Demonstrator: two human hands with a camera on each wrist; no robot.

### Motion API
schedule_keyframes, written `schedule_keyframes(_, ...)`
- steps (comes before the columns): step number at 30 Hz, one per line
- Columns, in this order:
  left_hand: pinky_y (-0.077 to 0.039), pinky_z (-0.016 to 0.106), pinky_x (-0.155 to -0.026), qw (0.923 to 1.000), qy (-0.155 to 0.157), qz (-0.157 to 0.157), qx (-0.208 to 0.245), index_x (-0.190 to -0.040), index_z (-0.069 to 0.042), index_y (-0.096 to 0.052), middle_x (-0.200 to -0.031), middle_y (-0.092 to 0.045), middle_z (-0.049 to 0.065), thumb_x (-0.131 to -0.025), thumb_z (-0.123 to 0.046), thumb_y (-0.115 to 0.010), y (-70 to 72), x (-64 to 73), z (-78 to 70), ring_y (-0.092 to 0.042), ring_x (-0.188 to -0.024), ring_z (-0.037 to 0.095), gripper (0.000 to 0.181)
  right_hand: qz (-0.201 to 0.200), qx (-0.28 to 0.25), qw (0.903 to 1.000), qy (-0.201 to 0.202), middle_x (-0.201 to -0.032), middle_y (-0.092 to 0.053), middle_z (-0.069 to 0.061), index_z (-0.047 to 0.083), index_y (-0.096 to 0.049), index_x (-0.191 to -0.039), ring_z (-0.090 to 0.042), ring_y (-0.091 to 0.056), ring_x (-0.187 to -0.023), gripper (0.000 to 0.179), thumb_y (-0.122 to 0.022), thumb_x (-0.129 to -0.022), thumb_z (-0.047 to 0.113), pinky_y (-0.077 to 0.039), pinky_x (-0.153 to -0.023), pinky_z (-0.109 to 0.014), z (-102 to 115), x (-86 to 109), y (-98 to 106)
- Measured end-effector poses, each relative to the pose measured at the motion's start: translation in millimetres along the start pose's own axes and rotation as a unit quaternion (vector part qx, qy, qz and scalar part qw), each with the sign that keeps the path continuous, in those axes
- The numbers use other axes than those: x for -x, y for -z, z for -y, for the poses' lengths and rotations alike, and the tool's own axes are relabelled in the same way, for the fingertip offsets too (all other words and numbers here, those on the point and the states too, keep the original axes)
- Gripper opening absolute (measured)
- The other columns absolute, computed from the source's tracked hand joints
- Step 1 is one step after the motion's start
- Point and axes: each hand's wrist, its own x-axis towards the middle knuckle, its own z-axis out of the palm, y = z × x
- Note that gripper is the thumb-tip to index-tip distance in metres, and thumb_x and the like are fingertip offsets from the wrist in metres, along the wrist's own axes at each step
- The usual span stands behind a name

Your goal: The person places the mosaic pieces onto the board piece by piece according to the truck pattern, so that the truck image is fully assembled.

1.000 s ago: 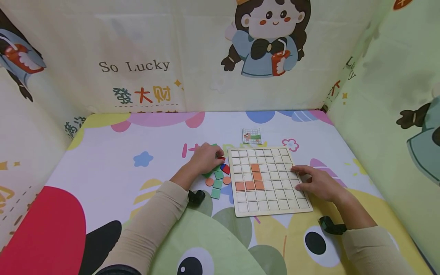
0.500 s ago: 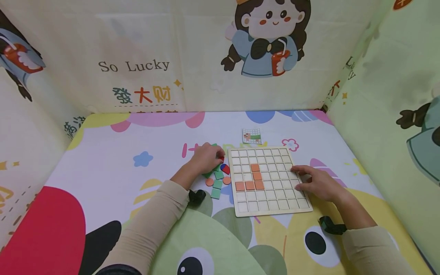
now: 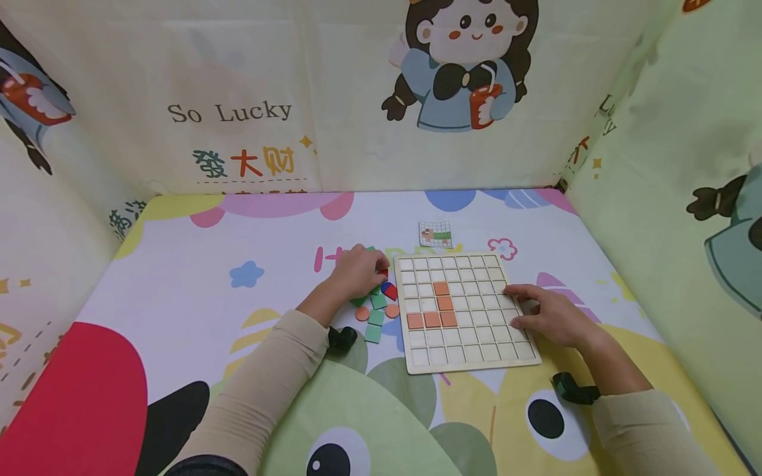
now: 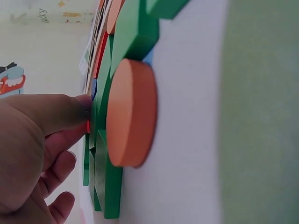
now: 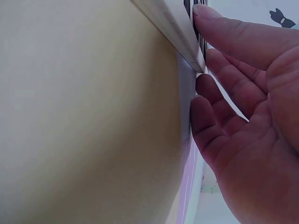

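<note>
- Board: orange squares seated in cells.
- Right hand: fingers relaxed, touching the board's right edge.
- Left hand: appears to pinch a red piece left of the board. Judged step: pickup. Next move likely needs a lift clear of green pieces.
- Card: beyond the board.

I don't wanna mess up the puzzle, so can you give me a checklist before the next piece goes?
1. Orange squares sitting in the grid: ok, all five are in cells.
2. Free cells on the board: ok, most are bare.
3. Right grip at the board: ok, at its right edge.
4. Left grip firmly on the red piece: cannot tell; fingers hide most of it.
5. Green pieces spread apart: not ok, they're crowded together.
6. Card details readable: cannot tell, too small here.
</note>
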Motion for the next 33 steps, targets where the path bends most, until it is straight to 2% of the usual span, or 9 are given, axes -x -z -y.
schedule_keyframes(10,-0.044,0.038,-0.088,0.9999,0.01,-0.003,-0.002,-0.118,-0.012,-0.07,-0.103,-0.065,0.001,-0.092,-0.026,-0.071,0.3,0.7,-2.4,-0.05,-0.101,0.022,0.029,0.001,-0.006,1.0,0.002,-0.125,-0.06,-0.021,0.004,-0.054,-0.141,-0.027,-0.065,-0.091,0.061,-0.079,-0.087,0.018,-0.052,-0.077,-0.035,-1,-0.6,-1)
schedule_keyframes(16,-0.044,0.039,-0.089,0.9998,0.004,-0.014,0.012,-0.116,-0.013,-0.071,-0.104,-0.066,0.0,-0.092,-0.027,-0.072,2.4,2.5,-8.3,-0.051,-0.101,0.021,0.028,0.0,-0.004,1.0,0.001,-0.125,-0.06,-0.022,0.004,-0.054,-0.14,-0.028,-0.066,-0.092,0.061,-0.079,-0.086,0.018,-0.052,-0.077,-0.035,-1,-0.5,0)
schedule_keyframes(26,-0.041,0.044,-0.095,0.9992,-0.031,-0.01,0.024,-0.116,-0.013,-0.069,-0.108,-0.069,-0.002,-0.093,-0.027,-0.071,-1.2,3.8,-22.5,-0.052,-0.105,0.022,0.028,0.001,-0.002,1.0,0.0,-0.125,-0.06,-0.022,0.004,-0.054,-0.14,-0.029,-0.065,-0.093,0.061,-0.079,-0.087,0.019,-0.052,-0.078,-0.037,-1,-0.2,0)
schedule_keyframes(33,-0.044,0.04,-0.087,0.9972,-0.061,-0.022,0.039,-0.111,-0.011,-0.071,-0.104,-0.071,-0.003,-0.092,-0.025,-0.069,-9.4,4.9,-34.0,-0.053,-0.098,0.021,0.023,0.001,-0.001,1.0,-0.003,-0.126,-0.059,-0.022,0.004,-0.053,-0.141,-0.03,-0.065,-0.094,0.061,-0.078,-0.087,0.019,-0.051,-0.08,-0.04,0,0.1,0)
